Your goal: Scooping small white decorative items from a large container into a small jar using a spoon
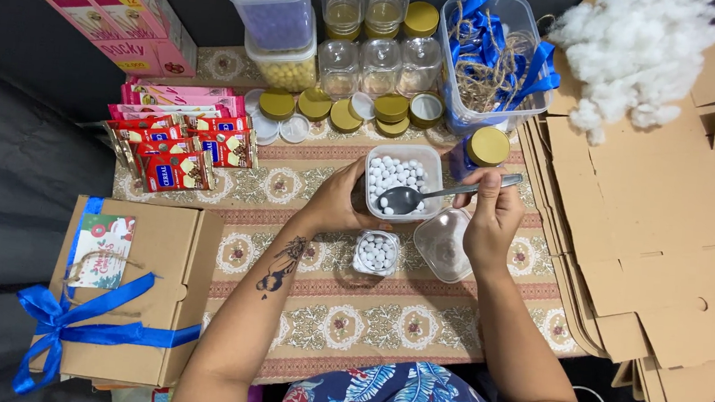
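Metal spoon (440,193) pinched in right hand (492,217); left hand (338,201) steadies tub (402,182).

Both forearms bare, reaching fwd from bottom of view, elbows bent, converging toward centre. Left forearm shows a dark tattoo; left hand (336,201) curled, fingers wrapped in a side grip. Right hand (492,217) pinched shut, thumb & fingers together, wrist bent slightly inward.

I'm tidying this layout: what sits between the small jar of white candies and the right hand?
In the head view, a clear plastic lid lies on the table runner between the small jar and the right hand, which holds a spoon.
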